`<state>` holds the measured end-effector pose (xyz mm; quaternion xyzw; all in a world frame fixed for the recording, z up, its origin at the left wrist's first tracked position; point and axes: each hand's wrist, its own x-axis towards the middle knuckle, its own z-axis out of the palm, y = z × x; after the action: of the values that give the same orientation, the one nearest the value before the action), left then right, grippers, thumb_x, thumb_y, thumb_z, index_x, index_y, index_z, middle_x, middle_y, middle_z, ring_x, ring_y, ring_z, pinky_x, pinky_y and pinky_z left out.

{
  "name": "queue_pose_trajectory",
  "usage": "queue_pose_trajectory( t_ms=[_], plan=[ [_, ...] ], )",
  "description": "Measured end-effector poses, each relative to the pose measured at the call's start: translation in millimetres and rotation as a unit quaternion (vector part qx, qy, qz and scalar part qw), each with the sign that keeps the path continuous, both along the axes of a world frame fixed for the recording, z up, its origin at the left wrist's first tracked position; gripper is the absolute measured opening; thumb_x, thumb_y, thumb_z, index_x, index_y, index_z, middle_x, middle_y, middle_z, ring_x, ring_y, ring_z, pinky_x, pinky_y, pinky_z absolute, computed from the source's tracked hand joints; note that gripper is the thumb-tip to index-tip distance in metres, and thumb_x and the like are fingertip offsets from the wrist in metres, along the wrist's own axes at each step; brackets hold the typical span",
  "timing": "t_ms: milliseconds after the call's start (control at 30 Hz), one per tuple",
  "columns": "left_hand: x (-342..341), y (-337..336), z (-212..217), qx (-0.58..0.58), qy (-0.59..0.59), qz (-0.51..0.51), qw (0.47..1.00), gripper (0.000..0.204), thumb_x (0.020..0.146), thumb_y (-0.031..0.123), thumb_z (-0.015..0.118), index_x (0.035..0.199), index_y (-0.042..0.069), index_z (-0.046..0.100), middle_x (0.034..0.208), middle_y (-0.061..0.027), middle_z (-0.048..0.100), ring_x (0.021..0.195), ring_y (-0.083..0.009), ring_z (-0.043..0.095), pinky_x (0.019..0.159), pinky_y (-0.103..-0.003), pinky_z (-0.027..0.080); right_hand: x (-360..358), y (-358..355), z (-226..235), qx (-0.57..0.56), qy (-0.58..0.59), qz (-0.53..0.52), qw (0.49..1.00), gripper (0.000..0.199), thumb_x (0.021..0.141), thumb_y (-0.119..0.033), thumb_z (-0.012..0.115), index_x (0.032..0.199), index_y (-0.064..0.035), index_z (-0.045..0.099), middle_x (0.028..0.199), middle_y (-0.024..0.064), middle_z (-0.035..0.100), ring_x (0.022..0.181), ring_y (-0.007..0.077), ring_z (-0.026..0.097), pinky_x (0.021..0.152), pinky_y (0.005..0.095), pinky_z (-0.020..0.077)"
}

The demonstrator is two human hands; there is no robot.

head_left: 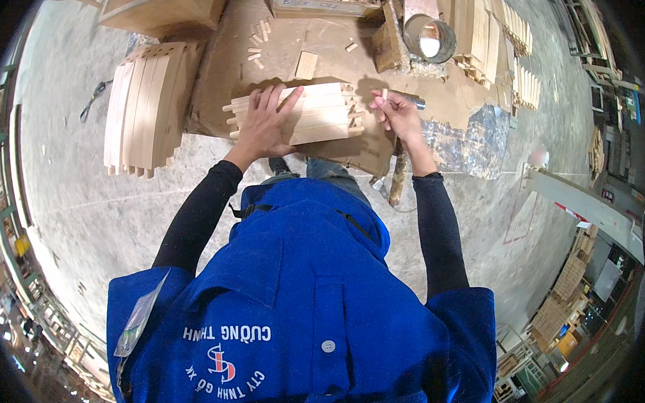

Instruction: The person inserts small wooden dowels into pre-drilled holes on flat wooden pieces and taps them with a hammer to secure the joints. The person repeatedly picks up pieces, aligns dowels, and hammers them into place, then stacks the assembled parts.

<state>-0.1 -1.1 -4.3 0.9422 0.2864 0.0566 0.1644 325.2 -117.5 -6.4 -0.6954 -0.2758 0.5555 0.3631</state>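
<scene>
The left hand (263,122) lies spread over pale, straight wooden slats (321,116) on a brown cardboard-covered bench (224,61); stiff, I'd judge, best steadied mid-length. Near their ends, the right hand (400,116) pinches a short, pale wooden dowel (384,94), probably light.

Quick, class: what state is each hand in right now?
Left hand: open, spread across grouped wooden slats.
Right hand: closed, pinching a short wooden dowel.
</scene>
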Motion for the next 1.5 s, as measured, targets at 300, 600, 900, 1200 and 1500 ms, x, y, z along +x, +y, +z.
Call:
queue_pose_trajectory(
  t_ms=[300,600,900,1200,1500],
  plan=[
    [-1,1,2,-0.008,-0.004,0.001,1.0,0.138,0.049,0.053,0.092,0.163,0.021,0.021,0.148,-0.0204,0.038,0.141,-0.0393,0.035,0.118,-0.059,0.023,-20,20,18,0.135,-0.306,0.192,0.923,0.023,0.094,-0.023,0.071,0.095,-0.0019,0.062,0.084,0.0209,0.069,0.085,0.0406,0.069,0.076,0.0452,0.0526],
    [1,3,3,-0.032,0.02,0.006,0.999,0.138,0.049,0.053,0.092,0.163,0.022,0.02,0.152,-0.0216,0.035,0.143,-0.0405,0.033,0.119,-0.059,0.021,-22,34,9,0.179,-0.345,0.273,0.88,0.022,0.095,-0.023,0.071,0.097,-0.0033,0.062,0.085,0.019,0.07,0.083,0.0412,0.068,0.072,0.046,0.0532],
    [0,4,2,-0.03,0.07,-0.002,0.997,0.134,0.053,0.055,0.09,0.163,0.019,0.021,0.154,-0.0229,0.037,0.142,-0.0419,0.034,0.117,-0.06,0.024,-33,47,17,0.133,-0.459,0.376,0.793,0.021,0.096,-0.028,0.064,0.103,-0.0087,0.067,0.081,0.0211,0.07,0.082,0.0415,0.07,0.074,0.0508,0.0554],
    [0,3,2,-0.012,0.082,-0.003,0.997,0.142,0.047,0.052,0.092,0.164,0.018,0.018,0.152,-0.0223,0.039,0.14,-0.0409,0.037,0.116,-0.057,0.025,-50,47,24,0.082,-0.477,0.363,0.796,0.025,0.093,-0.027,0.065,0.111,-0.0097,0.068,0.088,0.0207,0.072,0.088,0.0383,0.072,0.08,0.0493,0.0562],
    [-1,2,-3,0.017,0.032,-0.005,0.999,0.143,0.046,0.053,0.093,0.163,0.019,0.018,0.148,-0.0218,0.041,0.139,-0.0394,0.037,0.117,-0.054,0.024,-1,14,33,0.24,-0.14,0.0,0.961,0.03,0.091,0.009,0.059,0.119,-0.0004,0.065,0.112,0.0055,0.07,0.099,0.0141,0.067,0.081,0.029,0.0554]
  ],
)
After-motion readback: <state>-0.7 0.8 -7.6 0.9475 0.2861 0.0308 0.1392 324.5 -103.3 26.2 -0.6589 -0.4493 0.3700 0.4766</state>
